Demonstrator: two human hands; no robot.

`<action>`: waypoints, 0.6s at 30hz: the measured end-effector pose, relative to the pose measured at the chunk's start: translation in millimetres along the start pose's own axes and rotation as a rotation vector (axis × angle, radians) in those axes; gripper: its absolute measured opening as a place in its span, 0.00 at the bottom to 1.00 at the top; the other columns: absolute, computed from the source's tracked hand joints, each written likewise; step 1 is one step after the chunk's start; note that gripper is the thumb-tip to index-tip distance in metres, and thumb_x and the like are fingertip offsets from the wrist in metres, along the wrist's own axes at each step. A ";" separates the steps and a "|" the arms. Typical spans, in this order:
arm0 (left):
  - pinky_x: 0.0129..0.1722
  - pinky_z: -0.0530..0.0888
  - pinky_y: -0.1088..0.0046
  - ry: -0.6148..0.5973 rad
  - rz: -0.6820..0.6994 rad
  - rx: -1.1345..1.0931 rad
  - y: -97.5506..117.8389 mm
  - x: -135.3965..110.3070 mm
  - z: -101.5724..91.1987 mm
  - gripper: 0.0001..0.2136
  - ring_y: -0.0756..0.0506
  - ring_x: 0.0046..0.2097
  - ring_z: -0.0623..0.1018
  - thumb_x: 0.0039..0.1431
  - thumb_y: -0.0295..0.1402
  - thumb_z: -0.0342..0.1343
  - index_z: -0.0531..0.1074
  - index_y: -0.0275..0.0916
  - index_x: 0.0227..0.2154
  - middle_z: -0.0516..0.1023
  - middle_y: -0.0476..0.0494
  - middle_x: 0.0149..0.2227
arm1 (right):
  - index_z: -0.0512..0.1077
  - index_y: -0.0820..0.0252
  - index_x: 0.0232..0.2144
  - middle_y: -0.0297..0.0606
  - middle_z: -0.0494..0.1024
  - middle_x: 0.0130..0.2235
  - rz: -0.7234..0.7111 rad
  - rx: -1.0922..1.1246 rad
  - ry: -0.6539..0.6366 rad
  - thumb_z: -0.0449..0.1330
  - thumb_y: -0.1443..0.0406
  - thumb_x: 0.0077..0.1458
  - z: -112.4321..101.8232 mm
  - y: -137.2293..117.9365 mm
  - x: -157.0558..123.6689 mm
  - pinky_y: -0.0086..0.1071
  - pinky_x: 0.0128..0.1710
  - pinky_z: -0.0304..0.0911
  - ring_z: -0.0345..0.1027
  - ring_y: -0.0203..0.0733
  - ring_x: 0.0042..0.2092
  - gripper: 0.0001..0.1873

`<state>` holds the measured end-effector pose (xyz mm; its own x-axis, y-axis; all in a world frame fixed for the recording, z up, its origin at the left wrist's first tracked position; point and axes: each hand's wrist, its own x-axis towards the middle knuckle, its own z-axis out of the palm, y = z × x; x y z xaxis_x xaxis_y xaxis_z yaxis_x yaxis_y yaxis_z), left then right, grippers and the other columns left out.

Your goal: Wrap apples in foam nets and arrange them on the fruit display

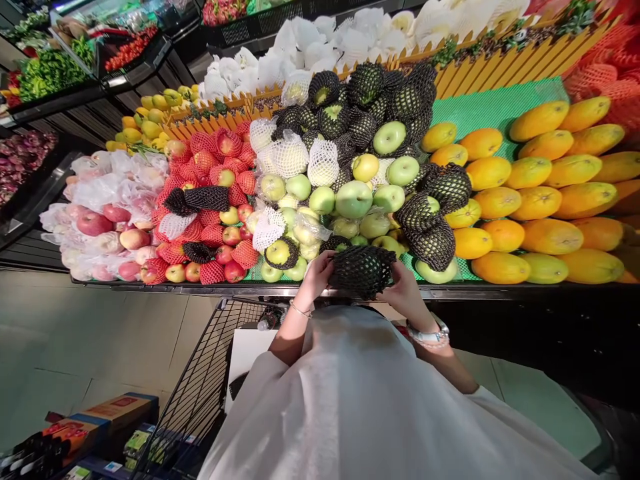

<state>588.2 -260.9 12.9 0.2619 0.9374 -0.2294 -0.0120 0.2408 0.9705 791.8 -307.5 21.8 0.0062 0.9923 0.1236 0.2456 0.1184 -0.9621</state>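
Both my hands grasp one netted fruit (363,270), a round piece wrapped in a black foam mesh sleeve. My left hand (316,275) curls around its left side and my right hand (404,288) around its right side, fingers pressed into the mesh. I hold the fruit just above the front edge of the display shelf (200,289), close to my chest.

A thin bracelet (300,310) sits on my left wrist and a pale watch (430,333) on my right.

Directly behind the fruit lies a heap of green apples (353,199), some bare, some in white mesh. More black-sleeved fruit (433,243) is piled just beside my right hand and further back, crowding the space around what I hold. To the right, well apart, yellow-orange mangoes (540,170) rest in rows on a green mat (500,107). To the left are red apples in red mesh (215,173), then pink apples in clear plastic (95,223). White-wrapped fruit (320,47) fills the back of the stand.

Below my arms, between me and the shelf, stands a black wire shopping cart (200,387).
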 end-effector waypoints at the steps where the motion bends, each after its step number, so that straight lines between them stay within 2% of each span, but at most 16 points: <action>1: 0.28 0.75 0.71 -0.008 -0.022 0.003 2.2 2.5 -3.4 0.15 0.50 0.25 0.72 0.58 0.43 0.57 0.72 0.39 0.42 0.71 0.50 0.26 | 0.70 0.62 0.49 0.44 0.76 0.49 0.011 0.017 -0.004 0.62 0.67 0.39 -2.4 -1.4 -0.8 0.48 0.56 0.67 0.70 0.55 0.54 0.29; 4: 0.18 0.66 0.78 -0.047 -0.097 -0.033 7.6 8.2 -9.9 0.17 0.56 0.18 0.61 0.57 0.44 0.59 0.71 0.39 0.44 0.64 0.55 0.22 | 0.70 0.61 0.50 0.44 0.76 0.51 0.036 0.079 0.018 0.64 0.68 0.37 -8.1 -2.7 -3.0 0.48 0.58 0.64 0.69 0.55 0.54 0.33; 5: 0.18 0.64 0.79 -0.060 -0.107 -0.064 9.5 8.7 -10.4 0.17 0.56 0.18 0.61 0.56 0.44 0.60 0.71 0.39 0.43 0.64 0.55 0.22 | 0.70 0.61 0.51 0.44 0.76 0.51 0.041 0.103 0.029 0.65 0.67 0.36 -9.3 -1.8 -3.8 0.48 0.59 0.63 0.68 0.55 0.55 0.34; 7: 0.20 0.65 0.80 -0.050 -0.099 -0.165 14.4 6.9 -8.6 0.17 0.55 0.22 0.66 0.57 0.46 0.59 0.72 0.40 0.43 0.68 0.52 0.26 | 0.69 0.60 0.52 0.44 0.75 0.53 0.050 0.168 0.045 0.68 0.66 0.35 -10.4 1.2 -5.9 0.46 0.61 0.62 0.67 0.55 0.57 0.37; 10: 0.32 0.73 0.78 0.036 -0.028 -0.361 22.1 -3.1 1.3 0.27 0.48 0.39 0.77 0.56 0.54 0.58 0.68 0.46 0.54 0.75 0.45 0.42 | 0.68 0.59 0.55 0.43 0.75 0.54 0.041 0.250 0.073 0.69 0.65 0.36 -9.0 5.8 -8.7 0.44 0.60 0.63 0.67 0.53 0.57 0.39; 12: 0.44 0.76 0.70 -0.002 -0.011 -0.428 24.2 -11.3 11.5 0.38 0.42 0.52 0.76 0.50 0.58 0.61 0.60 0.51 0.61 0.73 0.43 0.54 | 0.68 0.58 0.54 0.43 0.75 0.53 0.006 0.233 0.085 0.70 0.64 0.38 -6.9 6.2 -9.3 0.45 0.58 0.65 0.69 0.52 0.56 0.38; 14: 0.55 0.73 0.62 -0.064 -0.029 -0.427 22.3 -17.1 21.9 0.44 0.38 0.59 0.72 0.42 0.55 0.67 0.59 0.50 0.63 0.71 0.43 0.58 | 0.70 0.58 0.53 0.44 0.75 0.53 -0.042 0.167 0.038 0.70 0.62 0.41 -5.3 3.2 -8.7 0.46 0.58 0.64 0.68 0.53 0.56 0.34; 16: 0.61 0.69 0.58 -0.010 -0.089 -0.424 17.0 -18.4 29.5 0.41 0.36 0.62 0.70 0.40 0.50 0.70 0.65 0.46 0.59 0.75 0.43 0.56 | 0.73 0.57 0.49 0.43 0.76 0.52 -0.088 0.118 -0.005 0.69 0.60 0.45 -5.5 -2.1 -7.9 0.46 0.57 0.65 0.69 0.53 0.55 0.27; 18: 0.63 0.68 0.55 0.128 -0.203 -0.450 10.0 -16.3 32.6 0.32 0.35 0.62 0.70 0.42 0.47 0.69 0.72 0.42 0.51 0.78 0.42 0.52 | 0.75 0.56 0.44 0.41 0.78 0.47 -0.108 0.117 0.084 0.64 0.58 0.54 -7.7 -7.3 -8.4 0.45 0.55 0.67 0.71 0.51 0.51 0.16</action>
<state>615.3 -281.9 28.8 0.1819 0.8770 -0.4448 -0.3953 0.4794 0.7835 797.4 -317.0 29.7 0.0678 0.9677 0.2429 0.1346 0.2324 -0.9633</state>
